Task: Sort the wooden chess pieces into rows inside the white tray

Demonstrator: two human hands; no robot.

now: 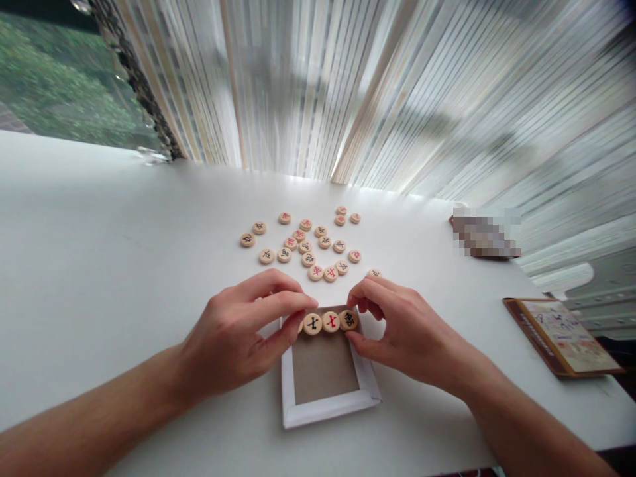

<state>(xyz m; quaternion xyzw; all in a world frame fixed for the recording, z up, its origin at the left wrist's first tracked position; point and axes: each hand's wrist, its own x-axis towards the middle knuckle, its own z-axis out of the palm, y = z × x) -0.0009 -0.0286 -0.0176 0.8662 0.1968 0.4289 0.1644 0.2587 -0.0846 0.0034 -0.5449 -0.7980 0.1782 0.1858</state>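
Observation:
A shallow white box point(330, 412) with a brown inside lies on the table before me. Along its far wall runs a row of round wooden xiangqi pieces, among them one with a black character point(313, 324) and one with a red character point(330, 322). My left hand point(248, 324) has thumb and fingers closed around the leftmost piece point(300, 325), which is mostly hidden. At the other end, thumb and index finger of my right hand point(397, 318) grip the edges of a black-marked piece point(348, 320).
Several loose xiangqi pieces point(308, 259) with red or black characters lie scattered on the white table point(124, 265) beyond the box. A brown-edged menu or booklet point(566, 338) lies at right, near a blurred-out brown object point(484, 238). String curtains point(298, 86) hang behind.

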